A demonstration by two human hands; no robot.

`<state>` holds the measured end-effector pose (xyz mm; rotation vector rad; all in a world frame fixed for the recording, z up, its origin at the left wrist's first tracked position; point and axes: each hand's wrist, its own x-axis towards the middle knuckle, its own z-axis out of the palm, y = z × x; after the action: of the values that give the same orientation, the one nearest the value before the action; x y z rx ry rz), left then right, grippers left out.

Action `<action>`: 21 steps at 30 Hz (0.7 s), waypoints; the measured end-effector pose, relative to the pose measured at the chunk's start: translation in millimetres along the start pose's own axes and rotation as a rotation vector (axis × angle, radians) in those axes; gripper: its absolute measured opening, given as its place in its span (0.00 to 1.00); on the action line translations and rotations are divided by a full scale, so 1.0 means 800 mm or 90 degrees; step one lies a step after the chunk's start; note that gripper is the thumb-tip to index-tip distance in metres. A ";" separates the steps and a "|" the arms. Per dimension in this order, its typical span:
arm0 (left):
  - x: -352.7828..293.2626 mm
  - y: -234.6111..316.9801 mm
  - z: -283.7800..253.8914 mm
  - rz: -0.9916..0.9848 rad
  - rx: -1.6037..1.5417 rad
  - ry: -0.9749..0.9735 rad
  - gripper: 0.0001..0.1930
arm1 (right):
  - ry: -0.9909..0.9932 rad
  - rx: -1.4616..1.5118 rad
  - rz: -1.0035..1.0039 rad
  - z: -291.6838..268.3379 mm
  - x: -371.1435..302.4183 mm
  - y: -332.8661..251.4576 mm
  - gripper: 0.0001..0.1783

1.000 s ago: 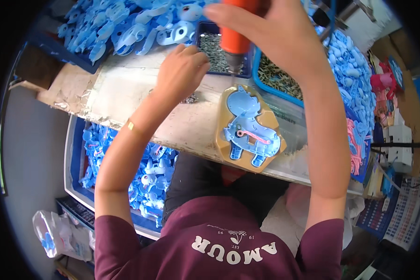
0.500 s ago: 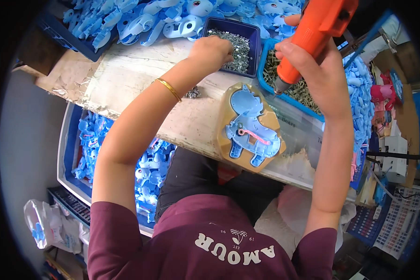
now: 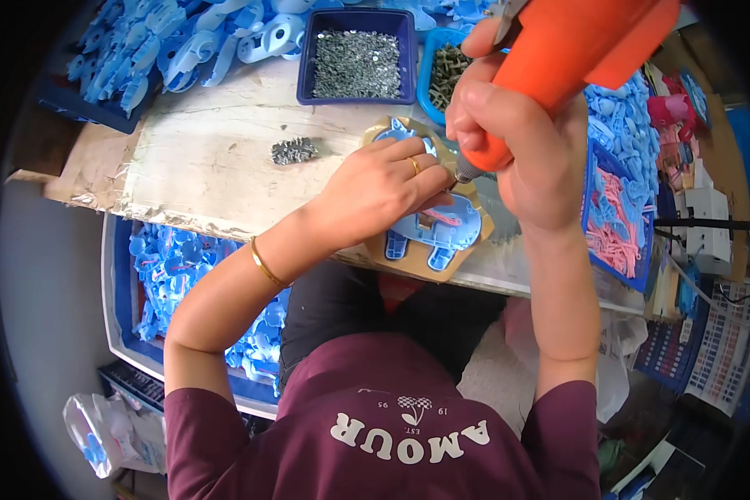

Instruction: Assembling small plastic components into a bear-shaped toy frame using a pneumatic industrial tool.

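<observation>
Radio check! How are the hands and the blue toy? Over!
Left hand over blue animal-shaped toy shell in tan holder. Right hand gripping orange power screwdriver, tip close to left hand. In the way: left hand hides part of shell.

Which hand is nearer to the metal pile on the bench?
Left. The left hand is right of the metal pile, partly over the blue toy half; the right hand, gripping the orange driver, is farther right.

The drill (image 3: 550, 71) is showing smooth plastic and a metal tip (image 3: 467, 172); the toy shell (image 3: 443, 230) is gleaming in glossy plastic. Small metal pieces (image 3: 356, 65) are glinting, the tabletop (image 3: 217, 142) is looking rough, and the shirt (image 3: 375, 477) is showing matt cloth.
</observation>
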<state>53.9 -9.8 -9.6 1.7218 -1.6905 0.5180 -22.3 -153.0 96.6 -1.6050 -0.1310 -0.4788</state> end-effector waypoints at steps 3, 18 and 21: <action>0.007 0.014 0.006 -0.025 -0.069 0.021 0.10 | -0.167 0.143 -0.292 -0.023 0.042 0.061 0.20; -0.010 0.025 0.010 -0.117 -0.168 0.008 0.09 | -0.076 0.104 -0.298 0.004 0.001 0.001 0.15; 0.003 0.032 0.013 -0.108 -0.195 0.012 0.09 | -0.062 0.087 -0.297 -0.020 0.028 0.043 0.14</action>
<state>27.5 -16.9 -10.8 1.6101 -1.5057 0.1852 6.8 -176.1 73.8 -1.4610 -0.6079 -0.7331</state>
